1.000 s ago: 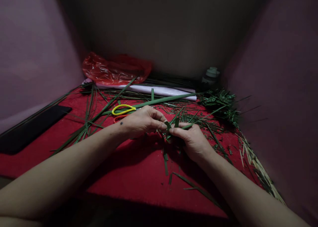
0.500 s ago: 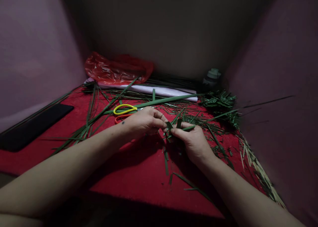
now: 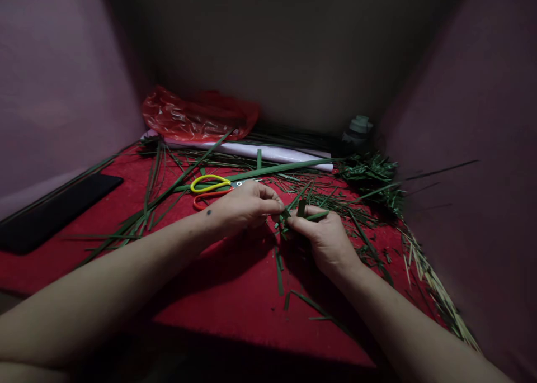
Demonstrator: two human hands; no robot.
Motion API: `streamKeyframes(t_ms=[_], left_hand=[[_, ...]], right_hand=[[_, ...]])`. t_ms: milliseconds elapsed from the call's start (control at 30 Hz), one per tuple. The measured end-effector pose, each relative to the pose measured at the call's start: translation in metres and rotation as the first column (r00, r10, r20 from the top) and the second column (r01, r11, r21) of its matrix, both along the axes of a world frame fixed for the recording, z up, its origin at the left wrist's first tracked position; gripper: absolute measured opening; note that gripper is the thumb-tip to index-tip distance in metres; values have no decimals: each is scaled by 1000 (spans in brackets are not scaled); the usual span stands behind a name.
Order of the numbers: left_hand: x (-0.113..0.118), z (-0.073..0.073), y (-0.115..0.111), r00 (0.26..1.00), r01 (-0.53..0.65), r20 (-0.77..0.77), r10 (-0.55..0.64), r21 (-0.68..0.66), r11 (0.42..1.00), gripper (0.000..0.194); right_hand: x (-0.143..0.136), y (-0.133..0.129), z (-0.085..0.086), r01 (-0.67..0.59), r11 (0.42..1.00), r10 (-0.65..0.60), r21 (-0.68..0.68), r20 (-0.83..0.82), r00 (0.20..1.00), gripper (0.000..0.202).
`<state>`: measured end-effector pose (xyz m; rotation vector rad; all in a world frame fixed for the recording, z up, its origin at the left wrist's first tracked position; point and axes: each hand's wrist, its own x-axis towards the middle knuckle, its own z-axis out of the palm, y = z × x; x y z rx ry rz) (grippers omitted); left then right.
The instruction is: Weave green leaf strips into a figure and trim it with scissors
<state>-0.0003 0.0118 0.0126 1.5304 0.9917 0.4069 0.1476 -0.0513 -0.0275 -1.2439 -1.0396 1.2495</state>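
Observation:
Near the middle of the view, my left hand (image 3: 255,204) pinches one side of a small folded green leaf piece (image 3: 285,222). From the other side my right hand (image 3: 325,235) grips the same piece between thumb and fingers, with short strip ends sticking up and out to the right. The fingertips of both hands nearly meet at the piece, and its underside is partly hidden. Scissors with a yellow and an orange handle loop (image 3: 211,185) lie just behind my left wrist, their blades partly covered by my hand.
Long green leaf strips (image 3: 184,173) and scraps lie across the red tabletop (image 3: 226,299). A red plastic bag (image 3: 193,114), a white roll (image 3: 268,152) and a bottle (image 3: 358,129) stand or lie at the back. A leafy bundle (image 3: 371,173) is right, a black flat object (image 3: 59,209) left.
The upright leaf flap beside my left fingertips has tilted down and is now mostly covered by them. Both hands keep their hold, and the view has shifted slightly.

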Motion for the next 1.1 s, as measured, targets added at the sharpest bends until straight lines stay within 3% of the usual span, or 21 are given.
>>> streamKeyframes(t_ms=[333, 467, 567, 667, 767, 867, 967, 1100], left_hand=[[2, -15, -4, 984, -35, 165, 66, -182, 983, 6], [4, -15, -6, 968, -64, 223, 119, -241, 968, 7], [5, -13, -8, 958, -83, 245, 148, -256, 963, 8], [6, -11, -10, 957, -125, 227, 182, -242, 962, 8], [6, -11, -9, 961, -99, 227, 157, -246, 964, 8], [3, -11, -6, 968, -38, 234, 94, -234, 972, 5], [1, -10, -5, 975, 13, 222, 29, -185, 983, 3], [2, -6, -7, 989, 4, 149, 17, -136, 991, 12]], right_hand=[[-4, -3, 0, 70, 973, -132, 220, 279, 951, 9], [-8, -5, 3, 80, 940, -209, 331, 373, 904, 12], [-8, -5, 5, 90, 941, -219, 327, 381, 898, 14], [-7, -4, 5, 78, 972, -143, 220, 301, 943, 10], [-7, -3, 3, 31, 999, -35, 44, 97, 995, 7], [-8, -2, 1, -5, 996, -6, -89, -122, 993, 12], [-9, -2, 0, -23, 994, -5, -105, -254, 967, 11], [-10, -1, -2, -13, 993, -17, -115, -259, 966, 12]])
